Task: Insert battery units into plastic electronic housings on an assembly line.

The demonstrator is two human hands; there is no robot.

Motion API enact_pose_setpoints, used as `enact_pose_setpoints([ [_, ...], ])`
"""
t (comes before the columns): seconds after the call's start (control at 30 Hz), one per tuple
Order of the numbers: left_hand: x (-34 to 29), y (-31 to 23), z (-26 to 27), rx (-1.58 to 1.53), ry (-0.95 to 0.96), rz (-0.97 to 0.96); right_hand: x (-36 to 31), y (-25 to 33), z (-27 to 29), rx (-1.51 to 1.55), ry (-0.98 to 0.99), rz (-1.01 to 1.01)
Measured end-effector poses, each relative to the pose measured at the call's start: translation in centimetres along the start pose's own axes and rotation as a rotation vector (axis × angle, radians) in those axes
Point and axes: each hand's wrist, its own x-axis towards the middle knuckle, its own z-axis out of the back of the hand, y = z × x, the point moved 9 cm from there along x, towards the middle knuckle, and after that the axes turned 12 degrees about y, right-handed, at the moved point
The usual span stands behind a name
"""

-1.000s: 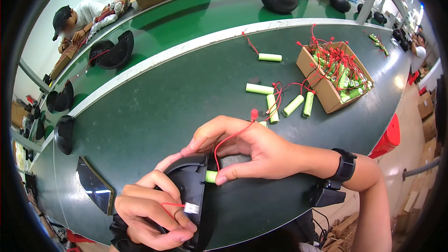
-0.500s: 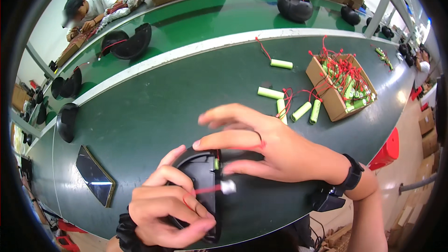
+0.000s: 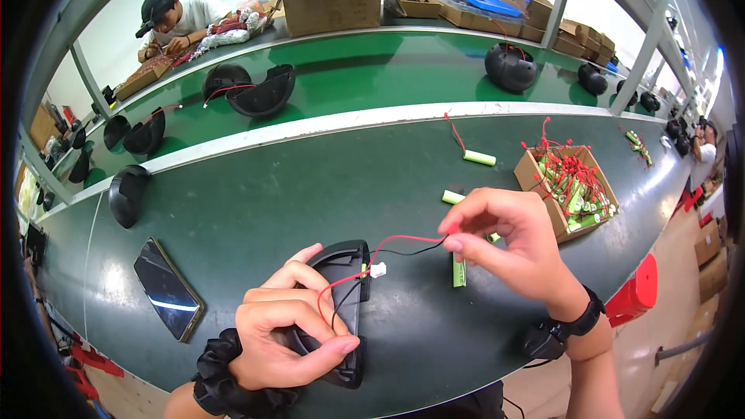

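Observation:
My left hand [image 3: 287, 326] grips a black half-round plastic shell [image 3: 339, 266] near the table's front edge. A white connector [image 3: 378, 270] on red and black wires sticks out from under its fingers. Inside the shell's rim a bit of a light green battery [image 3: 364, 271] shows. Thumb and forefinger of my right hand [image 3: 516, 244] pinch a small red plug [image 3: 453, 229], whose red and black wires stretch left to the shell. Under and beside that hand lie green batteries [image 3: 459, 273], partly hidden by it.
A cardboard box [image 3: 549, 206] of green batteries with red-tipped wires stands to the right. A phone [image 3: 168, 287] lies at left, near a black shell [image 3: 129, 195]. Beyond the white ledge, more black shells [image 3: 268, 93] rest on a green surface. A co-worker [image 3: 174, 23] sits far left.
My right hand has moved right and up, away from the shell, and now pinches the red plug with its wires drawn out. My left hand still holds the shell. The view has tilted up.

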Motion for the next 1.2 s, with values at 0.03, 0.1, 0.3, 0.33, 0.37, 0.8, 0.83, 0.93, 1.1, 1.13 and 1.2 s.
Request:
enact_pose_setpoints([
  [0.03, 0.2, -0.1, 0.0, -0.003, -0.003, -0.003, 0.0, 2.6, -0.4, -0.270, 0.029, 0.279],
  [0.1, 0.3, -0.5, -0.1, 0.081, 0.010, 0.027, -1.6, 5.8, -2.2, -0.582, 0.065, 0.587],
  [0.3, 0.6, -1.5, -0.7, 0.169, 0.060, 0.085, -2.5, 6.7, -7.1, -0.519, 0.316, 0.780],
  [0.33, 0.6, -1.6, -0.9, 0.128, 0.060, 0.080, -2.5, 6.6, -7.9, -0.494, 0.338, 0.793],
  [0.37, 0.7, -1.8, -1.0, 0.122, 0.063, 0.078, -2.2, 6.8, -8.3, -0.495, 0.335, 0.786],
  [0.8, 0.5, -3.4, -1.6, 0.132, 0.066, -0.054, 2.4, 3.8, -4.3, -0.264, 0.168, 0.505],
  [0.83, 0.6, -3.5, -1.8, 0.128, 0.073, -0.060, 2.9, 2.3, -4.4, -0.228, 0.169, 0.498],
  [0.93, 0.5, -3.5, -2.0, 0.121, 0.091, -0.077, 3.2, -2.2, -7.9, 0.395, 0.463, 0.190],
  [1.1, 0.2, -3.4, -1.7, 0.232, 0.057, -0.030, 2.5, -3.5, -8.8, 0.445, 0.587, 0.154],
  [1.13, 0.2, -3.5, -1.7, 0.235, 0.062, -0.025, 2.4, -3.5, -8.7, 0.424, 0.569, 0.201],
  [1.2, 0.3, -3.8, -1.9, 0.305, 0.066, -0.018, 2.2, -3.4, -8.7, 0.410, 0.548, 0.250],
])
